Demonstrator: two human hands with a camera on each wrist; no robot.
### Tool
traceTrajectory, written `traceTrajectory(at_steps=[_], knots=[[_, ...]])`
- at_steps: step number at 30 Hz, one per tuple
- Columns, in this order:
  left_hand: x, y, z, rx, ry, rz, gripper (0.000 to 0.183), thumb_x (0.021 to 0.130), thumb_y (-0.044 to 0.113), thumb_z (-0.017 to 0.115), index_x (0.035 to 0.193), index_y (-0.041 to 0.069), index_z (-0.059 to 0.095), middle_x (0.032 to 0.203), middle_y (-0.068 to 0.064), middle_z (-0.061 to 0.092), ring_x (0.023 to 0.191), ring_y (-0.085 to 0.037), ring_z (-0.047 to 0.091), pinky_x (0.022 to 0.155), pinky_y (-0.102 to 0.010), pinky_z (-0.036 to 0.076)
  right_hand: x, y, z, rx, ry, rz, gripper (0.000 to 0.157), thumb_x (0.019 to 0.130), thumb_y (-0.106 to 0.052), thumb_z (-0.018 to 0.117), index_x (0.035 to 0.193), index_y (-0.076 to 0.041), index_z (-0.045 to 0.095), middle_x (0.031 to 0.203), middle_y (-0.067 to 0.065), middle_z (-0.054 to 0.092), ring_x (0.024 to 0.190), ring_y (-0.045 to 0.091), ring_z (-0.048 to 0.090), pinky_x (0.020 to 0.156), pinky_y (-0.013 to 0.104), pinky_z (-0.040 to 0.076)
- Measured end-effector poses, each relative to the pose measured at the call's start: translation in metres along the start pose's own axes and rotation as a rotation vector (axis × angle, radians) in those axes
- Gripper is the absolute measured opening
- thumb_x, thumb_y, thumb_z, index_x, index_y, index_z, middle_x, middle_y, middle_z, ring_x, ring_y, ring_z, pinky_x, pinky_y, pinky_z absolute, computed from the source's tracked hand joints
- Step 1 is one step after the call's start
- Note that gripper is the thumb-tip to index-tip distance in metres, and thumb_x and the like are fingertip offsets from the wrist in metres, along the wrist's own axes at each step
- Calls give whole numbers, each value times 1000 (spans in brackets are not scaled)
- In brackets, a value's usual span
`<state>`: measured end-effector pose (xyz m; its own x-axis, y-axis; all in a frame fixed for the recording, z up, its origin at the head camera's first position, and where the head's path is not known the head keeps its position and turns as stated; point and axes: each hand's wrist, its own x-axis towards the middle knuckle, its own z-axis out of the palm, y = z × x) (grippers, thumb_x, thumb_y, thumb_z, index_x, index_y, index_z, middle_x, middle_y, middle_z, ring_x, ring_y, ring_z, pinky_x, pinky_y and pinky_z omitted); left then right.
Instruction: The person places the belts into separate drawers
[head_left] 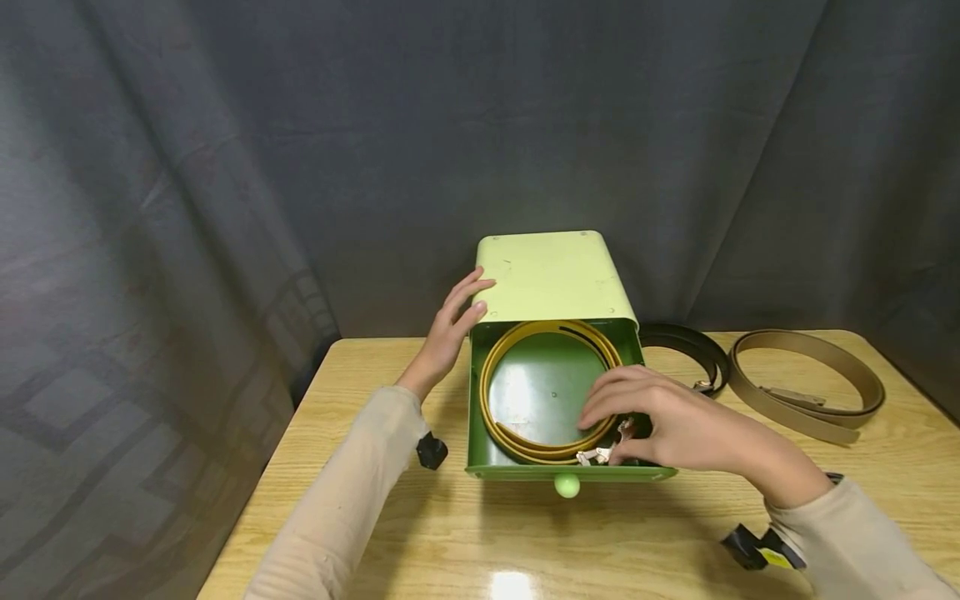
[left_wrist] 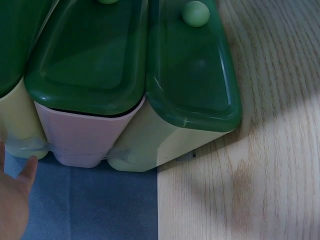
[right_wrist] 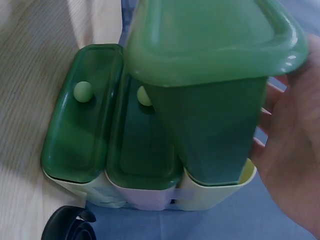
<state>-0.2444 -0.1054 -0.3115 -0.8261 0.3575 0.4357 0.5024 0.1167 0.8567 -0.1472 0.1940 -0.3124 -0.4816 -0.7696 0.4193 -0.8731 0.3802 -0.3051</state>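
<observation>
A light green drawer unit (head_left: 551,275) stands at the middle of the table, its top drawer (head_left: 498,473) pulled out. Inside lies a coiled yellow belt (head_left: 491,367) with a silver buckle (head_left: 596,456) near the front right corner. My left hand (head_left: 448,329) rests on the unit's upper left edge, fingers spread over the top. Over the drawer's right side reaches my right hand (head_left: 667,421): its fingertips sit at the coil's inner edge, and the thumb is by the buckle, apart from the fingers.
Right of the unit a black belt (head_left: 701,346) lies coiled, with a brown belt (head_left: 806,342) loosely coiled beyond it. Two closed drawers, one in a pink casing (left_wrist: 82,132), show below the top one in the left wrist view. A dark curtain (head_left: 420,167) hangs behind the table.
</observation>
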Motion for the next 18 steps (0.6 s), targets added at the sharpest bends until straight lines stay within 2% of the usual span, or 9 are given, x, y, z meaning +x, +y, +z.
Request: traceTrajectory(at_steps=[7, 10, 12, 16, 18], knots=[[0, 1, 0, 5, 5, 5, 43, 103, 12, 43, 142, -7, 46, 161, -16, 21, 149, -28, 16, 115, -54, 26, -5, -4, -4, 31, 104, 7, 39, 76, -13, 86, 112, -20, 73, 116, -11, 66, 114, 12, 55, 100, 17, 37], [1, -1, 0, 1, 7, 6, 43, 102, 10, 43, 142, -7, 46, 161, -17, 20, 149, -29, 16, 115, -54, 26, -8, -7, -3, 57, 166, 20, 41, 77, -6, 84, 114, -18, 72, 118, -6, 66, 115, 11, 55, 100, 16, 38], [3, -10, -1, -4, 11, 14, 43, 102, 10, 43, 142, -7, 46, 162, -15, 20, 149, -28, 15, 116, -54, 25, -10, -11, -2, 75, 215, 38, 41, 79, -5, 82, 116, -18, 72, 119, -4, 66, 116, 11, 55, 100, 16, 38], [8, -31, -2, -7, 21, 27, 44, 103, 13, 43, 144, -3, 47, 163, -9, 21, 149, -25, 15, 116, -55, 24, -11, -22, 8, 92, 376, -1, 27, 91, -21, 74, 116, -13, 72, 116, 2, 68, 113, 13, 57, 100, 19, 40], [10, -39, -2, -6, 24, 30, 44, 103, 15, 44, 144, 1, 48, 162, -4, 22, 149, -21, 15, 115, -54, 25, -11, -29, 13, 82, 474, -22, 29, 96, -30, 67, 115, -9, 72, 114, 5, 68, 112, 14, 57, 100, 20, 41]])
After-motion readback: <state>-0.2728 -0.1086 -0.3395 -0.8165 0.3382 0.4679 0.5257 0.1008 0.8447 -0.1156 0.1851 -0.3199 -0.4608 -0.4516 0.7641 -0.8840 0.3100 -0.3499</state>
